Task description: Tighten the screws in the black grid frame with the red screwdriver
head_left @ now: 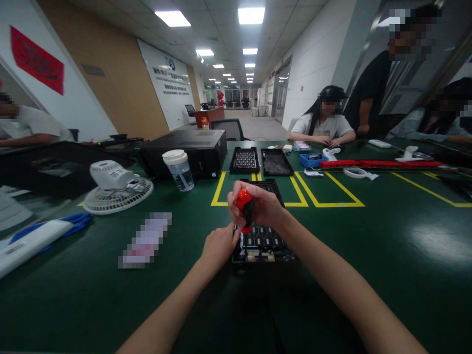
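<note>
Here the right hand (258,204) grips a red-and-black screwdriver handle (245,209) upright, driving into the black keyboard tray (263,241) below; the left hand (219,246) (fingers curled) steadies its near edge. Next: a straight, gentle turn.

Two bare forearms, hands meeting at centre

Both bare forearms reach forward from the lower edge and converge. The right hand (258,204) is raised, fingers wrapped in a closed fist, knuckles toward the camera. The left hand (218,247) sits lower, just beside it, fingers curled downward, wrist straight
</note>
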Motion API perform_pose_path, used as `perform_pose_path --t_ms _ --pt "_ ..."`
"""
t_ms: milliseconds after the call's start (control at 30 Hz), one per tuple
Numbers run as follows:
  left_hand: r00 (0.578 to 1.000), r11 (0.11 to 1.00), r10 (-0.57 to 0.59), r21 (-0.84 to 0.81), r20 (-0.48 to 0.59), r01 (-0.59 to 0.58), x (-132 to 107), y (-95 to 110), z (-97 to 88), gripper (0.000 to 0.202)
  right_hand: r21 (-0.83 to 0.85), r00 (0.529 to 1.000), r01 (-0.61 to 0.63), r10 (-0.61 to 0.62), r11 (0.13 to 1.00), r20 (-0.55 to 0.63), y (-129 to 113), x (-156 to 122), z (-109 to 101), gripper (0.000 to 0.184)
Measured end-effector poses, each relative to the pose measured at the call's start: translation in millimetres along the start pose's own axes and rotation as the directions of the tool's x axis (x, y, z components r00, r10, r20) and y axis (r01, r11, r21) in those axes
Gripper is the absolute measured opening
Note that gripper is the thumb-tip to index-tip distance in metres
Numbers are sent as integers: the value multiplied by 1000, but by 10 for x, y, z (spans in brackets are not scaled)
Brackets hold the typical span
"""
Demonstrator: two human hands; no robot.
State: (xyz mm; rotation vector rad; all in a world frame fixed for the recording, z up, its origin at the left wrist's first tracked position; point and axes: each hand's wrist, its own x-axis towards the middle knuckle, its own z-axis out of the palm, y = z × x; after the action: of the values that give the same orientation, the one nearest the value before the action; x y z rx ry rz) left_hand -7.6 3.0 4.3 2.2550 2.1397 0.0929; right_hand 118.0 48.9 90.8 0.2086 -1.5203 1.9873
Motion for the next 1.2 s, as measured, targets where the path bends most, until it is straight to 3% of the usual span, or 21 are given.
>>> perform_pose_path --t_ms 533,800,1200 --pt "997 999 -44 -2 61 44 -12 50 -71 36 -111 999 -36 31 993 -43 -76 -19 32 17" --pt "999 999 -27 -28 36 28 -10 36 -48 37 -175 998 -21 11 984 -56 -129 -33 54 14" --pt "998 1000 -28 -8 54 29 -6 39 -54 41 -363 998 2 -28 932 -64 -171 -45 80 16"
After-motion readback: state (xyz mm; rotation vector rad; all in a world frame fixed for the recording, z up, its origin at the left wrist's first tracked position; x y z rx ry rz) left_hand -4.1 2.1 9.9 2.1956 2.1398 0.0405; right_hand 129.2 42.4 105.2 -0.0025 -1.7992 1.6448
